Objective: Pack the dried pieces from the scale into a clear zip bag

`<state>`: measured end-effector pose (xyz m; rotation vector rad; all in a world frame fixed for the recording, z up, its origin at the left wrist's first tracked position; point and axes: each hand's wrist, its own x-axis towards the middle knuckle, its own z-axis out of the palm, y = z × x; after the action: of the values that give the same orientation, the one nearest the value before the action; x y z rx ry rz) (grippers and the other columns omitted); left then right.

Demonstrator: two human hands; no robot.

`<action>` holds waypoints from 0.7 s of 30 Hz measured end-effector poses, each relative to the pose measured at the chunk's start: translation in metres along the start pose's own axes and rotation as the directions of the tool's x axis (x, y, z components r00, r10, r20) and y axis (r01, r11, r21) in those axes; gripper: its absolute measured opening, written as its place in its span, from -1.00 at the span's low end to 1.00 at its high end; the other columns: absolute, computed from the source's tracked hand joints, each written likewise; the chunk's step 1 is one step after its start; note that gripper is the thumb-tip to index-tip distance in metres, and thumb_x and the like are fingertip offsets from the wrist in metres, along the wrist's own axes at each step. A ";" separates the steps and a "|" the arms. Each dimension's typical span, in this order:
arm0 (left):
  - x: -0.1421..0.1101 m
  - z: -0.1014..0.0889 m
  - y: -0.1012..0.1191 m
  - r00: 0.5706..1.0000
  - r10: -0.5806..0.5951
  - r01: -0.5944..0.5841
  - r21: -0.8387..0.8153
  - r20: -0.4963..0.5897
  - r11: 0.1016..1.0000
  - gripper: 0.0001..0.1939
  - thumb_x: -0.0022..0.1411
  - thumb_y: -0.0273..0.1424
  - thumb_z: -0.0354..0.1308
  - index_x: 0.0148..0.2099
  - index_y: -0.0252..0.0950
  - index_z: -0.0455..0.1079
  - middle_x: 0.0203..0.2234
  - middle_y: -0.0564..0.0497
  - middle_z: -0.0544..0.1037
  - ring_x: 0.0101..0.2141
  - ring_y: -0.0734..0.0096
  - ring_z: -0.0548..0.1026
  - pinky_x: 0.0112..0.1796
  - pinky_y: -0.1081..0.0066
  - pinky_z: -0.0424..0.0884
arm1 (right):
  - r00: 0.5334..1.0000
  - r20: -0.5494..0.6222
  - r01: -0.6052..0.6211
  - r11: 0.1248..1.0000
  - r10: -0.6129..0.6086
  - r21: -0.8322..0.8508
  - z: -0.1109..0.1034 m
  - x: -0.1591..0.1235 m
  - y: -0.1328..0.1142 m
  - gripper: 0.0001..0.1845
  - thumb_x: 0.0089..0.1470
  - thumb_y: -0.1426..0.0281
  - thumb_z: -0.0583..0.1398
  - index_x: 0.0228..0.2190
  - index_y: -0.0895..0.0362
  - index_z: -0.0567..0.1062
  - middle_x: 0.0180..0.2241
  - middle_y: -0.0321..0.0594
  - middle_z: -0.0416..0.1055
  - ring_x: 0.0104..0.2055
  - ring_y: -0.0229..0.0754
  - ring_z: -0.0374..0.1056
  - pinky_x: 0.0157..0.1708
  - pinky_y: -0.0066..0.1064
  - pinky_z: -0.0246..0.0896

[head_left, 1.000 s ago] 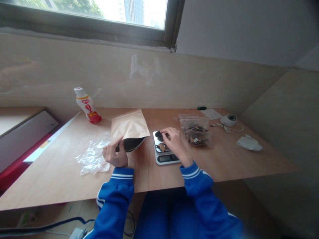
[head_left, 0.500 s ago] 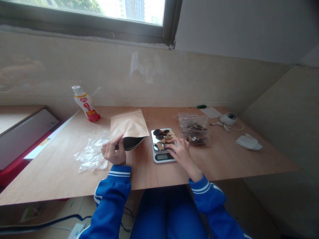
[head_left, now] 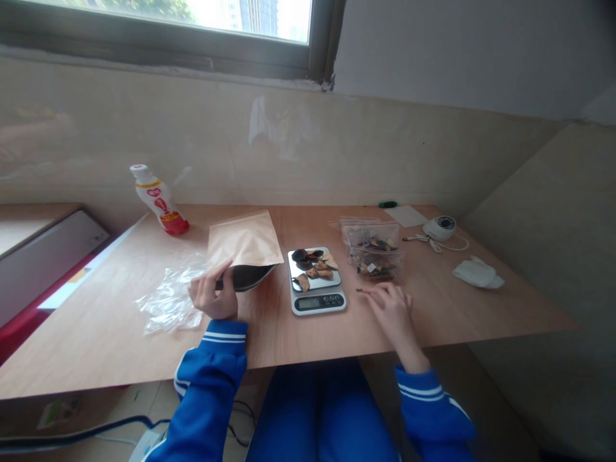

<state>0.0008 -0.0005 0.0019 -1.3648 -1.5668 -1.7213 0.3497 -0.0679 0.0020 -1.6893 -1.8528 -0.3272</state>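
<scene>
The left hand (head_left: 216, 292) pinches the open edge of the paper pouch (head_left: 245, 240), thumb at its dark mouth. The right hand (head_left: 391, 310), fingers loosely bent together, holds a small dark piece (head_left: 359, 290) at its fingertips. Between the hands sits the scale (head_left: 317, 301), bearing dried pieces (head_left: 321, 273); zip bags (head_left: 378, 253) lie just beyond the right hand.

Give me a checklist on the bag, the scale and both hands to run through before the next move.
1. Left hand gripping the kraft paper bag: ok.
2. Bag mouth open: ok.
3. Dried pieces on the digital scale: ok.
4. Right hand off the scale: ok.
5. Right hand empty: not ok, fingertips pinch a small brown piece.
6. Display reading: cannot tell, digits too blurred.
</scene>
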 end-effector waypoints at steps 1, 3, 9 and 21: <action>0.000 0.000 0.000 1.000 -0.002 0.002 0.002 0.005 1.000 -0.87 0.19 -0.33 0.19 -0.29 -0.21 0.56 -0.42 -0.02 0.62 -0.41 0.35 0.44 -0.27 0.34 0.28 | 0.999 0.032 -0.019 1.000 0.020 -0.007 0.002 -0.006 0.005 -0.77 0.19 0.33 0.12 -0.37 0.05 0.59 -0.32 -0.16 0.44 -0.25 -0.08 0.30 -0.25 -0.25 0.05; 0.001 0.000 0.001 1.000 -0.009 0.009 0.006 0.007 1.000 -0.86 0.19 -0.32 0.19 -0.29 -0.21 0.56 -0.43 -0.02 0.62 -0.42 0.36 0.43 -0.27 0.34 0.28 | 0.998 0.031 -0.054 0.998 0.053 0.029 0.004 -0.014 0.003 -0.76 0.18 0.35 0.10 -0.34 0.04 0.59 -0.29 -0.14 0.44 -0.23 -0.06 0.31 -0.22 -0.21 0.10; 0.000 0.001 0.000 0.997 -0.035 0.035 0.008 0.064 0.999 -0.83 0.19 -0.28 0.19 -0.32 -0.21 0.57 -0.48 -0.01 0.61 -0.45 0.37 0.45 -0.30 0.35 0.33 | 0.990 0.137 -0.033 0.853 -0.046 0.521 -0.001 -0.012 -0.084 -0.70 0.21 0.49 0.02 -0.16 0.04 0.50 -0.22 -0.14 0.39 -0.12 -0.12 0.35 -0.07 -0.25 0.29; -0.003 -0.001 -0.001 0.986 0.060 -0.048 -0.079 0.157 0.996 -0.84 0.20 -0.31 0.17 -0.26 -0.17 0.58 -0.46 -0.01 0.61 -0.48 0.39 0.42 -0.31 0.37 0.31 | 0.927 0.197 0.076 0.675 -0.319 0.734 0.029 0.023 -0.201 -0.51 0.15 0.60 -0.05 0.09 0.22 0.35 0.10 -0.02 0.30 0.20 -0.13 0.16 0.21 -0.24 0.14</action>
<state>0.0006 -0.0014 -0.0010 -1.6026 -1.5472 -1.6898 0.1479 -0.0651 0.0348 -1.0140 -2.0137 0.5732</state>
